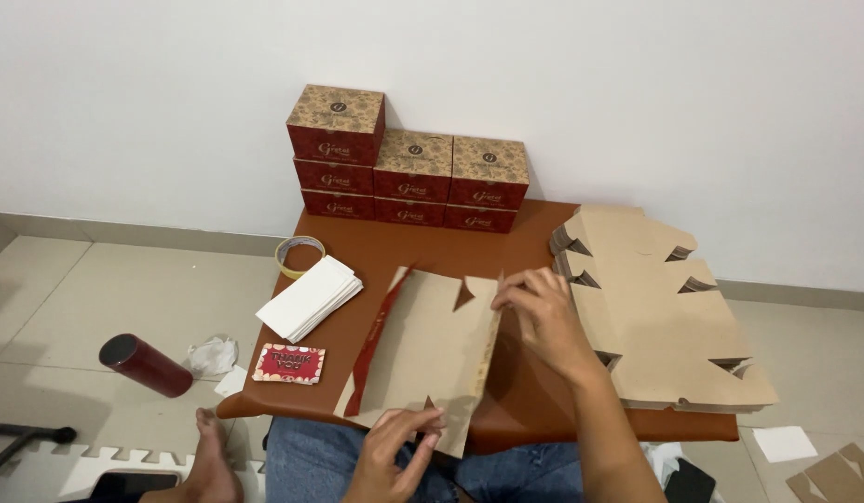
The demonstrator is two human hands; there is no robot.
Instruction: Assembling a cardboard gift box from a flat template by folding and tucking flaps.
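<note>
Folding a flat cardboard box blank (432,349) at the table's (516,247) front edge, left hand (394,452) pinches its near edge, right hand (544,312) grips its far corner to crease it.

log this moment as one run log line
left hand: pinches near edge of flat brown die-cut cardboard box blank | right hand: grips its far right edge | blank: partly folded on brown table

Red-and-brown boxes (408,163) are stacked along the table's (357,244) back edge. A tape roll (299,255) lies near the left edge, white napkins (310,296) just in front, a red card (289,363) at the front-left corner. A red cylinder (145,364) lies on the floor.
</note>
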